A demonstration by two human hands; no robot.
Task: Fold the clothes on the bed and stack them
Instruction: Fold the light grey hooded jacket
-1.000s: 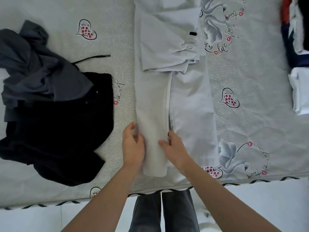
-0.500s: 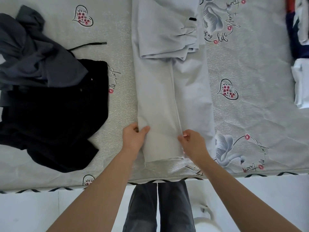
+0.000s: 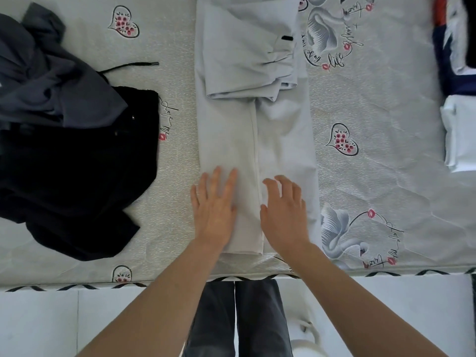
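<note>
Here, in the head view, I see the pale grey garment (image 3: 231, 140) lying in a long strip down the middle of the bed sheet (image 3: 373, 176), its near end just short of the bed's front edge. A lengthwise fold edge runs down it, and its far part is doubled back in a bunched layer with a small black tag (image 3: 286, 37) showing.

My left hand (image 3: 215, 215) lies flat on the left half of the strip with fingers straight and slightly spread, pressing the cloth and holding nothing. My right hand (image 3: 284, 215) sits over the right half just beside the fold edge, fingers loosely bent and apart, gripping nothing; whether its palm touches the cloth I cannot tell.

To the left, well apart from the strip, a black garment (image 3: 77, 181) lies crumpled, with a dark grey garment (image 3: 46, 73) heaped on its far side and a black drawstring (image 3: 134, 65) trailing out toward the middle. At the right edge sits a stack of folded clothes (image 3: 458, 135), a white piece nearest, with navy and other colours behind it, partly cut off by the frame.

The sheet is grey, printed with swans, hearts of red flowers and script. Below the bed edge I see white floor tiles (image 3: 38, 323) and my own legs in dark grey trousers (image 3: 237, 320).
</note>
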